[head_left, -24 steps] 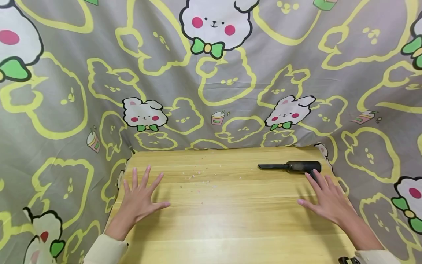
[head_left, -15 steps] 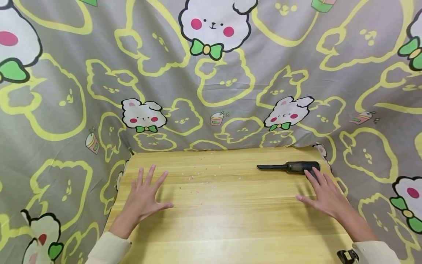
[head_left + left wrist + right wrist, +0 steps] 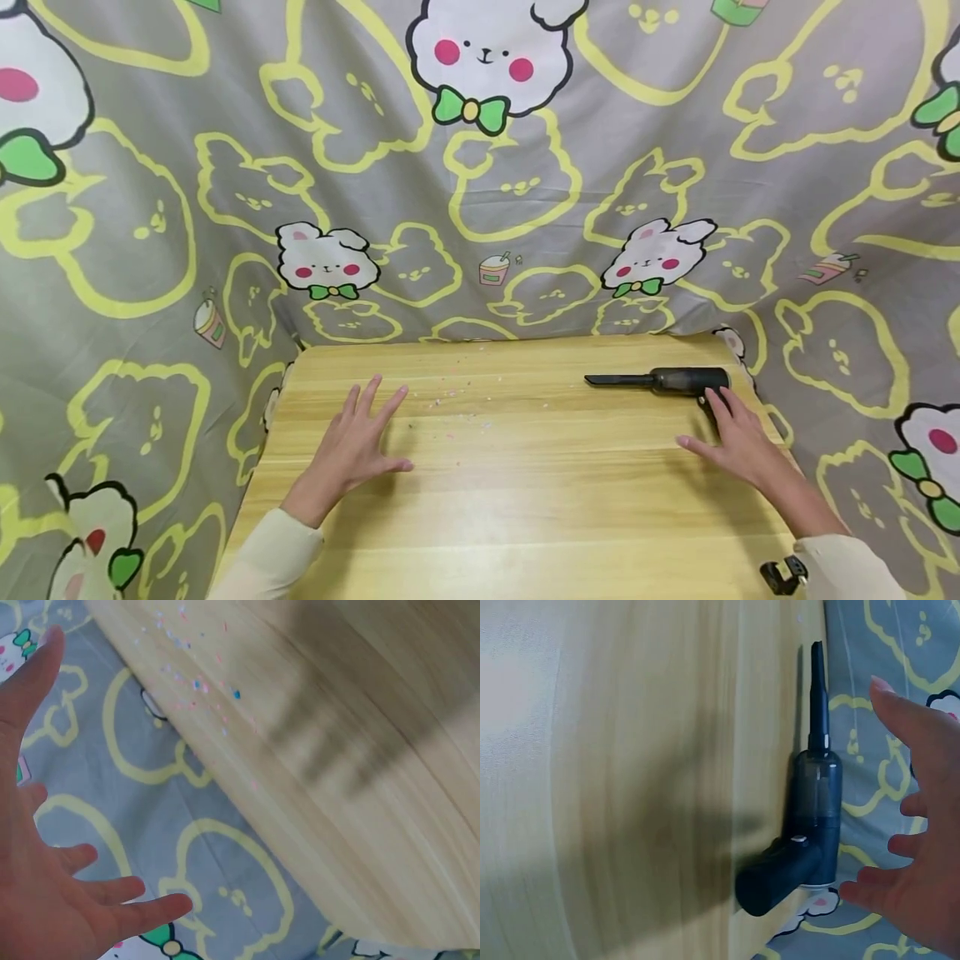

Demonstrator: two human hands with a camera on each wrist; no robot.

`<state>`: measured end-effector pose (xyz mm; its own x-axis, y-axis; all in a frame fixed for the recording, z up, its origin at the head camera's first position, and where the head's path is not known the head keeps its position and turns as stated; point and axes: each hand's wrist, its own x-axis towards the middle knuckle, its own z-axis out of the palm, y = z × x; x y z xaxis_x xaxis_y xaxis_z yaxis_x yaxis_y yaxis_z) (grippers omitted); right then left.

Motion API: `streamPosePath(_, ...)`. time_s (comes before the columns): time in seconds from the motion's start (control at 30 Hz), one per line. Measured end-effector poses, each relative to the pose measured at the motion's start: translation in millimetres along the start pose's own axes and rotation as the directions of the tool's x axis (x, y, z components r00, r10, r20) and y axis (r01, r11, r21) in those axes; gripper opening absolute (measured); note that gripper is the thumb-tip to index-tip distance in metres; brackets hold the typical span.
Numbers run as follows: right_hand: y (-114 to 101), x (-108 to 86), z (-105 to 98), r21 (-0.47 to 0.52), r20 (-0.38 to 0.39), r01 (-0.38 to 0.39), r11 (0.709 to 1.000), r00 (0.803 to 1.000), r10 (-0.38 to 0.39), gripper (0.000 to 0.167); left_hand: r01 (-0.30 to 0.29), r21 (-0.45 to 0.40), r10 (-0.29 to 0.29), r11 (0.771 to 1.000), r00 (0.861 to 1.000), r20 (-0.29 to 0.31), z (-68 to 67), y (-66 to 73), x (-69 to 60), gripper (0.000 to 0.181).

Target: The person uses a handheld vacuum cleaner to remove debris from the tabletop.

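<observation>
Black handheld vacuum, right hand near its handle, left hand near coloured specks (fingers apart on both)

No readable text, brand or number in any view. Black handheld tool: no lettering legible on body, nozzle or handle, head or right wrist view. Patterned fabric: cartoon prints, no words legible. Middle printed cup has a small green label-like block, nothing readable on it; left printed cup the same. Small black device by the right sleeve: too small to read any marking. Wooden tabletop: no legible marks.
</observation>
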<state>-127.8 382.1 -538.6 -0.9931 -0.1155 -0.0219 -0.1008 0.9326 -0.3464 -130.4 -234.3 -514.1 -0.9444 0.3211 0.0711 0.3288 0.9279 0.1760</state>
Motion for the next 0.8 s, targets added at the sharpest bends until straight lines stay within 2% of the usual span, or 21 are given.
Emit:
streamPosePath(0.23, 7, 9.8, 7, 0.026, -0.009, -0.027, 0.999, 1.000, 0.027, 0.108, -0.072, -0.029, 0.071, 0.997, 0.997, -0.032, 11.9, 9.9, 9.9, 0.121)
streamPosePath(0.53, 22, 24.0, 8, 0.028, -0.002, -0.097, 0.995, 0.995, 0.098, 0.109, -0.078, -0.073, 0.082, 0.994, 0.996, 0.046, 22.7, 25.9, 21.6, 0.121)
streamPosePath(0.67, 29, 29.7, 10, 0.059, 0.006, -0.131, 0.990, 0.991, 0.131, 0.108, -0.128, -0.071, 0.131, 0.989, 0.991, 0.035, 22.3, 33.1, 27.6, 0.117)
streamPosePath(0.8, 35, 34.1, 11, 0.082, 0.023, -0.171, 0.982, 0.985, 0.170, 0.105, -0.204, -0.074, 0.206, 0.976, 0.979, 0.010, 22.5, 41.8, 37.2, 0.112)
